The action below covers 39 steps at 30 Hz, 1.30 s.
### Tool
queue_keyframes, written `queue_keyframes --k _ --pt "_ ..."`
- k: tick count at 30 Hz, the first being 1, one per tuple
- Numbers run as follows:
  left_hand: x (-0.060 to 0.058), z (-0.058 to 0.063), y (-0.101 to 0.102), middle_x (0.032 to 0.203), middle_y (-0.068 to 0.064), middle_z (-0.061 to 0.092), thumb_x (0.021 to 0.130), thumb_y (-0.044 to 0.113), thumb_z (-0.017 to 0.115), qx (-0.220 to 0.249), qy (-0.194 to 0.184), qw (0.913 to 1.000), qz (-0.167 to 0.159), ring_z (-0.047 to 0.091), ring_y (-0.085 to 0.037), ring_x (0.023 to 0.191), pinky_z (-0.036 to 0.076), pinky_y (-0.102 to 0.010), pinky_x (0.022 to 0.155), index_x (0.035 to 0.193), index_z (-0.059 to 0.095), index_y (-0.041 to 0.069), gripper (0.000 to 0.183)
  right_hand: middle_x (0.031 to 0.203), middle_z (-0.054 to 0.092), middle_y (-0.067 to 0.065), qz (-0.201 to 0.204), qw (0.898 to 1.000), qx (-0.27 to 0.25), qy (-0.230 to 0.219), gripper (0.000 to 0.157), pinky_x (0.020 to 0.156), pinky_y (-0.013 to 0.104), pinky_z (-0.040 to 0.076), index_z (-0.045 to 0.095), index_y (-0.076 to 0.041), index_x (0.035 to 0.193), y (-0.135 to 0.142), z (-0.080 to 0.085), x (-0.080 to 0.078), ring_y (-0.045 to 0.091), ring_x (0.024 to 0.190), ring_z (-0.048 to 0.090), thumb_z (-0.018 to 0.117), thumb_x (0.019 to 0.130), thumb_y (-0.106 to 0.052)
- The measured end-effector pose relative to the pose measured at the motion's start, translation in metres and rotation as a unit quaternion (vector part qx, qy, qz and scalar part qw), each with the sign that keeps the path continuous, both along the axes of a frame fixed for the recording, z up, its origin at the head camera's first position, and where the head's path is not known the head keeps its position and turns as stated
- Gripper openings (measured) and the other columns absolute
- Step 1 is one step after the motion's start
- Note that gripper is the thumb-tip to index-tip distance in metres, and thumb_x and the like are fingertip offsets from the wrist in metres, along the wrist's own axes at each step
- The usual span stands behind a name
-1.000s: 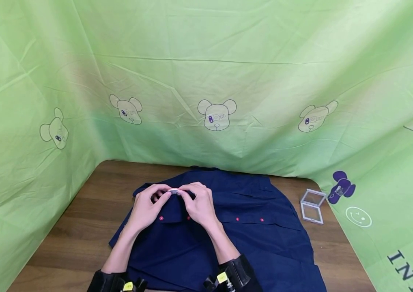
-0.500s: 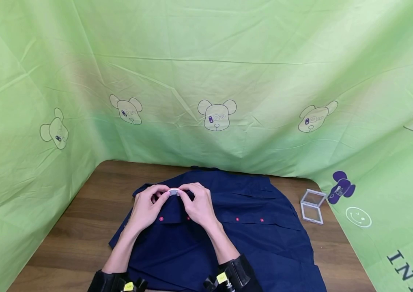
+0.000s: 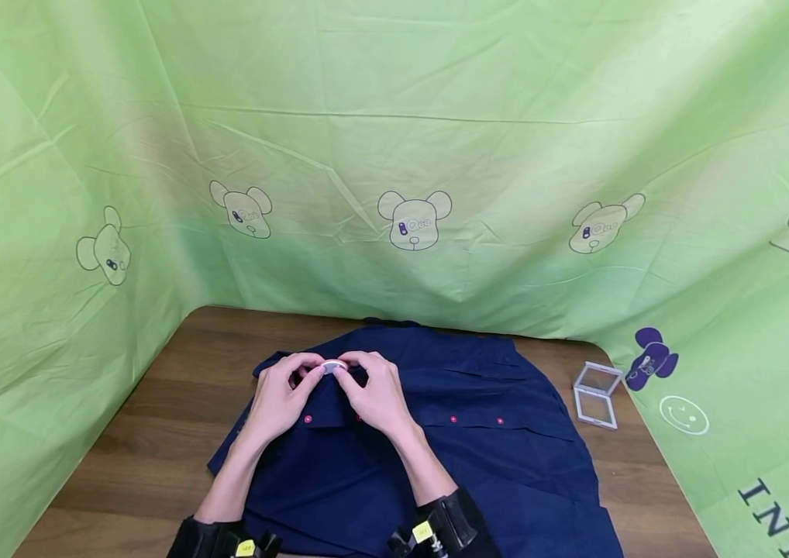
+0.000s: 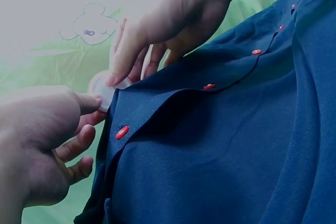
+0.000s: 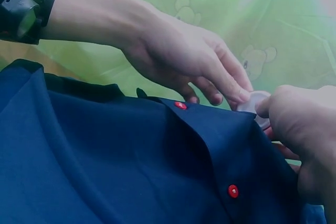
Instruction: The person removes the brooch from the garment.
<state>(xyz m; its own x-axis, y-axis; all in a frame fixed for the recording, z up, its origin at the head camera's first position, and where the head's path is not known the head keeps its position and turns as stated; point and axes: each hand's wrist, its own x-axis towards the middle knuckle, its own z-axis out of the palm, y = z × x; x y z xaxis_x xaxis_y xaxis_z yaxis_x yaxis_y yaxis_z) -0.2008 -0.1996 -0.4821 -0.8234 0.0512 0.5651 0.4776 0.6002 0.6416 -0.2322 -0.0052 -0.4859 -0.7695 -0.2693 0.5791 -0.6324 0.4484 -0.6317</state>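
Observation:
A small round pale disc with a reddish rim sits between both hands; its exact kind cannot be told. The left hand pinches its left edge between thumb and forefinger. From the right, the right hand pinches the other edge the same way. In the left wrist view the disc is against the upper corner of a dark blue shirt, partly covered by fingers. The shirt lies spread out, with a row of red buttons down its front band.
An open clear square case lies near the right edge of the wooden table. Green cloth with bear drawings hangs around the back and sides. Black bands with devices circle the wrists.
The right hand has shifted slightly left, its thumb farther over the disc. The disc's tilt has changed a little. The left hand, shirt and case have stayed in place.

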Motion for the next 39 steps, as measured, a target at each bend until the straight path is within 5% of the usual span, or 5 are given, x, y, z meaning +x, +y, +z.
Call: queue_keyframes --k 10,39 --pt "0.0002 0.0006 0.0001 0.079 0.003 0.067 0.096 0.014 0.073 0.006 -0.009 0.9999 -0.006 0.057 -0.010 0.070 0.046 -0.023 0.057 0.103 0.076 0.011 0.008 0.093 0.077 -0.003 0.001 1.000 0.012 0.028 0.012 0.076 0.031 0.056 0.080 -0.011 0.099 -0.0004 -0.0026 -0.0011 0.010 0.090 0.066 0.077 0.091 -0.019" --pt "0.0010 0.0022 0.0009 0.083 0.004 0.068 0.097 0.015 0.073 0.006 -0.023 0.9997 -0.008 0.059 -0.009 0.073 0.047 -0.023 0.059 0.104 0.076 0.013 0.008 0.090 0.076 -0.007 0.010 0.999 0.015 -0.034 0.008 0.082 0.032 0.056 0.075 -0.016 0.096 -0.0010 0.0010 0.0020 0.001 0.093 0.067 0.076 0.091 -0.022"
